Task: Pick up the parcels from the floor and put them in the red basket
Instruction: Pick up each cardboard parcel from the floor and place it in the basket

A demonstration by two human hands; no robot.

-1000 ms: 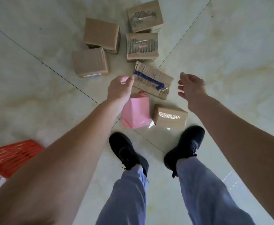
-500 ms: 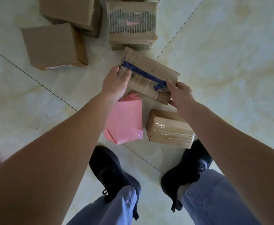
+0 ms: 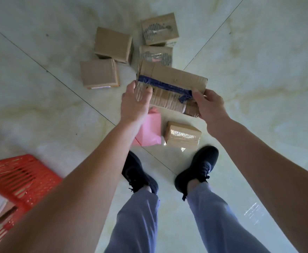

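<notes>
Blue-taped parcel (image 3: 171,83) gripped between both hands (image 3: 136,101); red basket (image 3: 21,178) with parcels inside.

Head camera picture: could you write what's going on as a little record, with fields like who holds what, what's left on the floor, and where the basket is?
held: box with blue tape, lifted off the floor
left hand: grips the box's left end
right hand: grips the box's right end
on floor, near the shoes: pink parcel, small taped box
on floor, farther away: four brown boxes
red basket: lower left, beside the left arm
basket contents: something inside, too blurred to name
</notes>
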